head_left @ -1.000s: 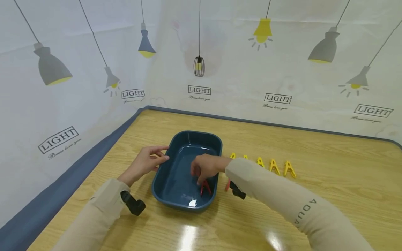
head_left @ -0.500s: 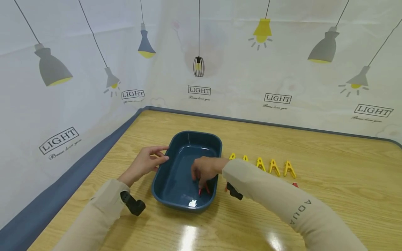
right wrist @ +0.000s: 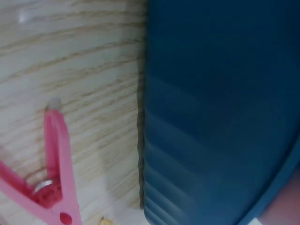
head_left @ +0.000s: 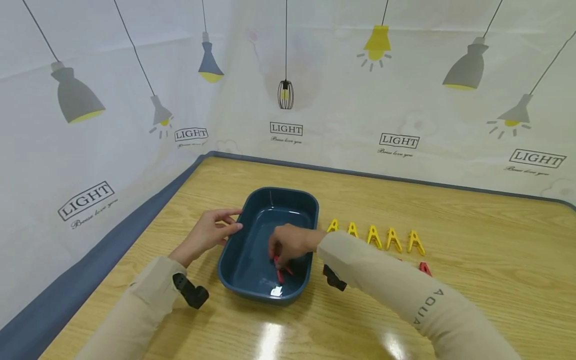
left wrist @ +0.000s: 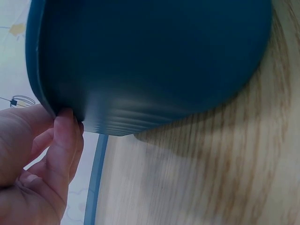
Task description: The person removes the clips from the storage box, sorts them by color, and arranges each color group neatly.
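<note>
In the head view my right hand (head_left: 291, 245) is inside a dark blue basin (head_left: 258, 235), pinching a red clothespin (head_left: 279, 275) just above or on its floor; whether it touches the floor I cannot tell. My left hand (head_left: 211, 232) touches the basin's left rim with its thumb and extended fingers. The left wrist view shows those fingertips (left wrist: 65, 115) against the basin's outer wall (left wrist: 154, 56). Outside the basin, a pinkish-red clothespin (right wrist: 63, 173) lies on the table in the right wrist view, near the basin wall (right wrist: 201, 117).
Several yellow clothespins (head_left: 373, 237) form a row right of the basin. Another red clothespin (head_left: 425, 269) shows beyond the right sleeve (head_left: 382, 270), which covers part of the table (head_left: 495, 260). A printed cloth (head_left: 342, 110) stands behind the table's far edge.
Inside the basin, my right hand has shifted slightly left and the red clothespin has moved left with it. The right sleeve has drawn back a little, uncovering another red clothespin. My left hand stays put.
</note>
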`<control>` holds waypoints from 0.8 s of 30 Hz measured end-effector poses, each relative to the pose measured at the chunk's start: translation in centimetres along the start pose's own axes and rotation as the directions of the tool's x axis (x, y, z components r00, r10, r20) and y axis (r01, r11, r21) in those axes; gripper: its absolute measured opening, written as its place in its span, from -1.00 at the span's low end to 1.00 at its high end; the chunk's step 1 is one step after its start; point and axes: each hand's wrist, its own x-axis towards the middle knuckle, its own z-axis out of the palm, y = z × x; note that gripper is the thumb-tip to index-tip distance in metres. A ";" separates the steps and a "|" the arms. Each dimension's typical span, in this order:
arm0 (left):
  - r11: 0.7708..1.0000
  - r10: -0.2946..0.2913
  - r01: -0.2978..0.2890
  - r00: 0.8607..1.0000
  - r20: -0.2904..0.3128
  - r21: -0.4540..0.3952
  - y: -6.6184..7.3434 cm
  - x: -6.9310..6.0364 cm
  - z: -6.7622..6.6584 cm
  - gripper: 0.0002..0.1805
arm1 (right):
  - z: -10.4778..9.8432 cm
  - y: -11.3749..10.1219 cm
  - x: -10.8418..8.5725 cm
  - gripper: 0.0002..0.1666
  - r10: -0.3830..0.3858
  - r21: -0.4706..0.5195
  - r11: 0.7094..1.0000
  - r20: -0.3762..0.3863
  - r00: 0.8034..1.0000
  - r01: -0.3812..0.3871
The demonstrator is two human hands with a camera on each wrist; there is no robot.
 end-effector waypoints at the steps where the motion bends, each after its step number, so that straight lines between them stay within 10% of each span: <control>1: 1.000 -0.001 0.001 1.000 -0.001 0.001 0.0 0.0 0.0 -0.51 | 0.1 0.0 0.1 -0.83 -0.009 0.007 1.000 -0.007 1.000 0.009; 15: 1.000 -0.016 0.016 1.000 -0.007 0.010 -0.2 0.2 0.1 -0.52 | 1.0 0.6 1.0 -0.74 -0.040 0.159 0.986 -0.073 0.997 0.051; 24: 1.000 -0.015 0.015 1.000 -0.009 0.018 -0.3 0.3 0.2 -0.52 | 0.7 0.5 0.9 -0.68 0.074 0.197 0.977 0.034 0.997 -0.080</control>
